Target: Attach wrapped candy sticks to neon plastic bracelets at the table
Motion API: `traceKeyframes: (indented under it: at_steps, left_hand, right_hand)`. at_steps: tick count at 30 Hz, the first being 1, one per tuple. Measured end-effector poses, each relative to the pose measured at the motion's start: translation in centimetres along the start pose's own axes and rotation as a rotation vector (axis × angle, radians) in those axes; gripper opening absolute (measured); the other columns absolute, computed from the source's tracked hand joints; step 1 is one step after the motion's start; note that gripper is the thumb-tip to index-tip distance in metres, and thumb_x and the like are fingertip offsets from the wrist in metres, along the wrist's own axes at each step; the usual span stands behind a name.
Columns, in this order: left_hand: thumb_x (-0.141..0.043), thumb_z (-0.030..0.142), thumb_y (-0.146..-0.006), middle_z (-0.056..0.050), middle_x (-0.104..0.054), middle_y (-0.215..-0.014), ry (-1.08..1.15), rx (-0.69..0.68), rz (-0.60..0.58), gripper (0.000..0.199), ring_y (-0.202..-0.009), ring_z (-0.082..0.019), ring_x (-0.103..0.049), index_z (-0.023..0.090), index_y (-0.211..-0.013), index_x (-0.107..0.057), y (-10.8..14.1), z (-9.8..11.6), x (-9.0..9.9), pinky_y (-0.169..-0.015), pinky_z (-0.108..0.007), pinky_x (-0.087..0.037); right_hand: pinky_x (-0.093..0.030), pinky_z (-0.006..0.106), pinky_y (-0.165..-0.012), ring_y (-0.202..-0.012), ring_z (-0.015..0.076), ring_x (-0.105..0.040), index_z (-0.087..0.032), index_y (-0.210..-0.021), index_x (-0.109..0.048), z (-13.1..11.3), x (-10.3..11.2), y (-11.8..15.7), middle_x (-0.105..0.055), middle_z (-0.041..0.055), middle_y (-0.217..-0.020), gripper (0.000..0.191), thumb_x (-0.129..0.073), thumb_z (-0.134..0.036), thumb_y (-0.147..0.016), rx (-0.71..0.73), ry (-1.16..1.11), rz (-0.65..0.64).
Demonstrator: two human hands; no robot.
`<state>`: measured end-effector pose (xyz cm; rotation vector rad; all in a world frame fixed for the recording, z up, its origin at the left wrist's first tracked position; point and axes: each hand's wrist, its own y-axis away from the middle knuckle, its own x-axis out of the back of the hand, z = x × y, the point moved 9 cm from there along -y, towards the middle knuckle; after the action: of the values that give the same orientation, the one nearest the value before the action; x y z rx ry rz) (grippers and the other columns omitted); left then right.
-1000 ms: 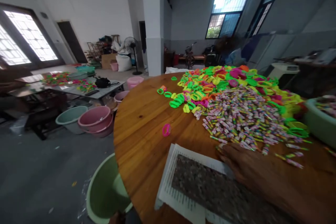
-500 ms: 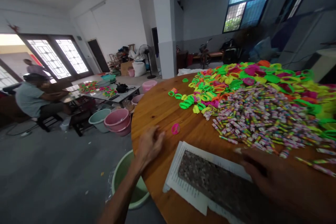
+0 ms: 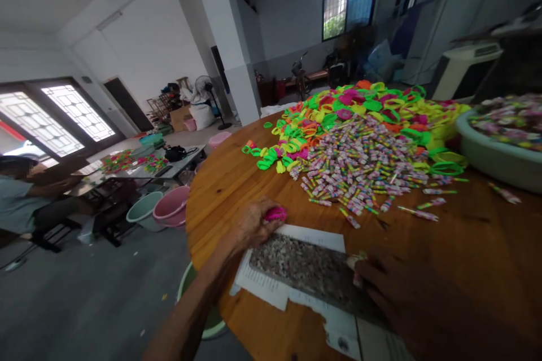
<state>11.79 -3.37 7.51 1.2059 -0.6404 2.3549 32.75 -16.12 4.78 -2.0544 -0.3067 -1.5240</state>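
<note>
At the near edge of the round wooden table, my left hand (image 3: 256, 224) is closed on a pink plastic ring (image 3: 275, 214). Right of it, a speckled stone slab (image 3: 305, 265) lies on printed paper sheets (image 3: 265, 291). Over the slab's right end, my right hand (image 3: 381, 279) pinches a small wrapped piece (image 3: 358, 265), its fingers partly in shadow. Beyond the slab lies a heap of small patterned wrapped tubes (image 3: 359, 163). Behind them spreads a pile of green, yellow, orange and pink plastic rings (image 3: 330, 118).
A pale basin (image 3: 499, 152) full of wrapped pieces stands at the table's right. Pink (image 3: 173, 206) and green tubs (image 3: 144, 210) sit on the floor left of the table. A person (image 3: 25, 203) sits at another table at far left.
My left hand has moved to the pink ring and closed on it. The view has turned right, bringing the pale basin into sight. My right hand now shows a wrapped piece over the slab.
</note>
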Motion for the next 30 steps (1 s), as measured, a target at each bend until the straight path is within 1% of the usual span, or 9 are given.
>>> traceKeyframes:
  at_steps: [3, 6, 9, 13, 15, 18, 21, 24, 30]
  left_hand:
    - [-0.064, 0.022, -0.084, -0.008, -0.066, -0.104, 0.007, -0.112, -0.082, 0.025, -0.095, -0.019, -0.061, 0.018, -0.108, -0.065, 0.5, 3.3, -1.0, -0.084, -0.03, -0.047]
    - [-0.061, 0.02, -0.086, -0.009, -0.065, -0.109, 0.03, -0.131, -0.149, 0.032, -0.099, -0.02, -0.061, 0.019, -0.118, -0.063, 0.7, 4.6, -1.7, -0.087, -0.031, -0.048]
    - [-0.059, 0.02, -0.088, -0.01, -0.064, -0.117, 0.052, -0.126, -0.201, 0.038, -0.106, -0.022, -0.061, 0.021, -0.125, -0.061, 0.9, 5.1, -2.3, -0.093, -0.032, -0.048]
    - [-0.059, 0.024, -0.089, -0.009, -0.063, -0.122, 0.025, -0.118, -0.269, 0.04, -0.111, -0.023, -0.059, 0.022, -0.128, -0.06, 1.6, 5.1, -3.4, -0.099, -0.034, -0.046]
    - [-0.059, 0.026, -0.089, -0.009, -0.062, -0.121, 0.011, -0.107, -0.261, 0.039, -0.111, -0.023, -0.058, 0.022, -0.128, -0.06, 1.8, 4.9, -3.6, -0.099, -0.034, -0.046]
    - [-0.06, 0.027, -0.089, -0.008, -0.063, -0.113, 0.031, -0.087, -0.211, 0.036, -0.102, -0.021, -0.06, 0.021, -0.124, -0.063, 2.0, 4.6, -3.5, -0.09, -0.032, -0.047]
    - [-0.059, 0.03, -0.091, -0.007, -0.065, -0.102, 0.081, -0.063, -0.121, 0.029, -0.095, -0.02, -0.061, 0.019, -0.117, -0.067, 1.9, 4.3, -3.0, -0.084, -0.03, -0.047]
    - [-0.06, 0.036, -0.091, -0.007, -0.068, -0.105, 0.171, -0.016, -0.035, 0.032, -0.097, -0.02, -0.063, 0.018, -0.118, -0.065, 1.9, 4.3, -2.4, -0.086, -0.03, -0.047]
    - [-0.05, 0.04, -0.097, -0.004, -0.07, -0.098, 0.258, 0.06, -0.059, 0.031, -0.087, -0.017, -0.062, 0.018, -0.112, -0.066, 1.7, 4.3, -2.8, -0.077, -0.026, -0.047]
  right_hand:
    - [-0.041, 0.038, -0.068, -0.082, 0.0244, -0.057, -0.026, -0.098, -0.065, -0.3, 0.2, -0.5, -0.061, 0.0084, -0.098, 0.038, -0.047, -0.005, -0.072, 0.021, 0.025, -0.084]
    - [-0.039, 0.043, -0.079, -0.092, 0.0271, -0.053, -0.024, -0.093, -0.065, -0.9, 1.0, -1.3, -0.06, 0.0099, -0.103, 0.036, -0.046, -0.004, -0.07, 0.068, 0.018, -0.072]
    - [-0.037, 0.04, -0.075, -0.084, 0.0238, -0.051, -0.023, -0.092, -0.065, -1.1, 0.7, -1.8, -0.06, 0.0083, -0.096, 0.034, -0.045, -0.003, -0.073, 0.075, -0.016, -0.118]
    - [-0.036, 0.035, -0.067, -0.081, 0.0212, -0.051, -0.02, -0.093, -0.063, -1.4, -0.6, -2.3, -0.059, 0.0092, -0.1, 0.034, -0.043, 0.0, -0.075, 0.034, -0.048, -0.236]
    - [-0.036, 0.035, -0.067, -0.081, 0.0211, -0.051, -0.018, -0.093, -0.063, -1.5, -0.7, -2.6, -0.059, 0.0097, -0.099, 0.029, -0.044, -0.001, -0.078, 0.019, -0.054, -0.234]
    - [-0.035, 0.035, -0.067, -0.081, 0.0211, -0.051, -0.019, -0.092, -0.062, -1.8, -0.7, -2.9, -0.058, 0.0088, -0.095, 0.021, -0.046, -0.006, -0.085, 0.017, -0.076, -0.189]
    - [-0.033, 0.034, -0.065, -0.08, 0.0203, -0.051, -0.019, -0.093, -0.062, -1.7, -0.8, -3.1, -0.058, 0.0078, -0.094, 0.017, -0.047, -0.01, -0.089, 0.009, -0.078, -0.151]
    - [-0.032, 0.033, -0.064, -0.079, 0.0202, -0.051, -0.019, -0.095, -0.061, -1.7, -1.0, -3.2, -0.057, 0.0075, -0.094, 0.017, -0.045, -0.014, -0.093, 0.006, -0.073, -0.125]
    - [-0.034, 0.033, -0.066, -0.081, 0.0196, -0.052, -0.018, -0.092, -0.06, -2.3, -1.2, -3.4, -0.056, 0.0076, -0.092, 0.019, -0.043, -0.012, -0.093, 0.001, -0.101, -0.084]
